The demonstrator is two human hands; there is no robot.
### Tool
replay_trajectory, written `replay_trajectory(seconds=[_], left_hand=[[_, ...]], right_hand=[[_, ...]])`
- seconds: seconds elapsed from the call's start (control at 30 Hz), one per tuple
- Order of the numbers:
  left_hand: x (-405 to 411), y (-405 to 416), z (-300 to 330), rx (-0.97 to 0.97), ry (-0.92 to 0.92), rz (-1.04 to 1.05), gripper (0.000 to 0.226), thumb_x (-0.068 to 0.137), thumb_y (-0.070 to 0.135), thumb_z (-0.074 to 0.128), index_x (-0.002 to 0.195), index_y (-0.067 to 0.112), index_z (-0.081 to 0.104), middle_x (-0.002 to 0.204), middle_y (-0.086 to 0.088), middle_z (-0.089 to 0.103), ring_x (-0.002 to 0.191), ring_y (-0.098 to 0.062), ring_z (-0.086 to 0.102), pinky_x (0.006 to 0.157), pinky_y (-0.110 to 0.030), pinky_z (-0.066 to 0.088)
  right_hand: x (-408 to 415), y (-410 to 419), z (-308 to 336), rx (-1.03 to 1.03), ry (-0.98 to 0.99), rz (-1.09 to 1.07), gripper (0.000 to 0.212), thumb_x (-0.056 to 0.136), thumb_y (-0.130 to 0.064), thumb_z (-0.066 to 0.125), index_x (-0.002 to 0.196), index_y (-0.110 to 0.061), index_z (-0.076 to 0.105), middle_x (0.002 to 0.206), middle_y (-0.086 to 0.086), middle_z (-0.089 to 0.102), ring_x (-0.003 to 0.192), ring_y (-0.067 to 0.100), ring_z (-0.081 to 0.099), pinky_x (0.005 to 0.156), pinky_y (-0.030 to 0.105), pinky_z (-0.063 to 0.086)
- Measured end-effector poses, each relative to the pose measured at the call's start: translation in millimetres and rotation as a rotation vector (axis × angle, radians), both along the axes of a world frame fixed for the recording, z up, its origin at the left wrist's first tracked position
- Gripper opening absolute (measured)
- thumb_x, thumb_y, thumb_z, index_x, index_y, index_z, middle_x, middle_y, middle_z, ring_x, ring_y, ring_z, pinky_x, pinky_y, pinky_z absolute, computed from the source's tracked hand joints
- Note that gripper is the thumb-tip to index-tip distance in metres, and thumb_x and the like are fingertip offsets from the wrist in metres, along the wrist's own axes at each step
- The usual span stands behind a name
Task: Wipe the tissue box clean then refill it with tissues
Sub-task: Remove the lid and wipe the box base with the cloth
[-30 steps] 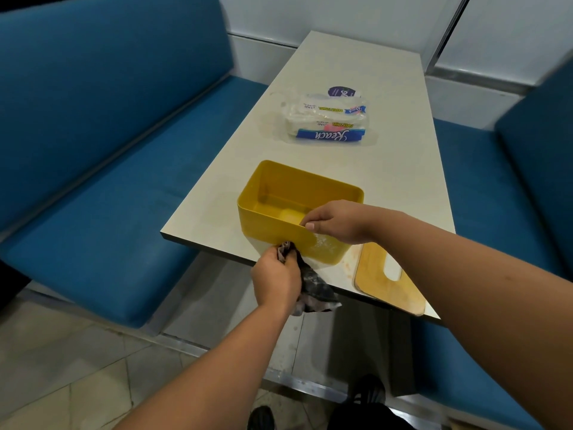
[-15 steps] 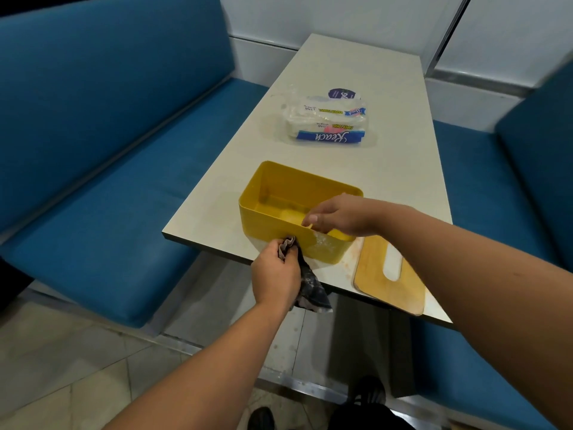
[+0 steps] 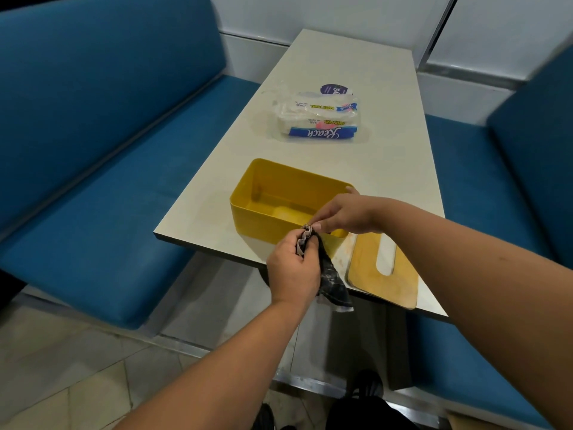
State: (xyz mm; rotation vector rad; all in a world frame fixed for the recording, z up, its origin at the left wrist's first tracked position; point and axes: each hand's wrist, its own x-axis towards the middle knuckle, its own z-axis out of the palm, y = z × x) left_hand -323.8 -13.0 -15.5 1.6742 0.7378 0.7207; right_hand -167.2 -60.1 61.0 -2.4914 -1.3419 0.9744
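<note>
tissue box (image 3: 266, 193): yellow, lid off, at near table (image 3: 387, 169) edge | left hand (image 3: 293, 268): clenched round dark cloth (image 3: 331, 280) at box's near wall | right hand (image 3: 347, 214): pinches cloth's top | wooden lid (image 3: 366, 268): flat, right of box | tissue pack (image 3: 319, 119): farther back
</note>
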Motion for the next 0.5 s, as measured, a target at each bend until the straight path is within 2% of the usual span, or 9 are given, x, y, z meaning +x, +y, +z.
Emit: replay_trajectory(seconds=[0.1,0.23,0.37,0.5], left_hand=[[0,3,-1,0.02,0.02,0.004,0.006,0.093,0.026,0.061,0.095,0.027,0.067,0.083,0.01,0.068,0.08,-0.007,0.062,0.073,-0.031,0.055],[-2,6,-3,-0.027,-0.001,0.061,0.006,0.094,0.026,0.06,0.097,0.025,0.066,0.086,0.01,0.068,0.083,-0.007,0.063,0.076,-0.033,0.056],[0,-2,-1,0.016,0.02,-0.052,0.01,0.094,0.027,0.06,0.098,0.023,0.069,0.084,0.008,0.068,0.081,-0.008,0.063,0.074,-0.036,0.056],[-3,5,-5,-0.042,-0.014,0.034,0.007,0.094,0.026,0.061,0.096,0.029,0.066,0.085,0.01,0.069,0.082,-0.006,0.064,0.076,-0.036,0.057]], right_hand=[[1,0,0,-0.001,0.014,-0.012,0.027,0.095,-0.044,0.048,0.116,-0.037,0.065,0.12,-0.015,0.061,0.136,0.015,0.034,0.112,0.051,-0.017],[-1,0,-1,0.013,0.013,-0.036,0.03,0.095,-0.046,0.048,0.117,-0.035,0.065,0.13,-0.01,0.059,0.139,0.015,0.029,0.112,0.051,-0.019],[-1,-1,-2,0.035,0.029,-0.056,0.026,0.096,-0.045,0.047,0.111,-0.037,0.066,0.122,-0.011,0.062,0.136,0.015,0.033,0.112,0.05,-0.018],[-3,2,-3,0.024,0.009,-0.061,0.027,0.095,-0.048,0.047,0.111,-0.038,0.066,0.123,-0.013,0.062,0.136,0.014,0.033,0.112,0.051,-0.019]])
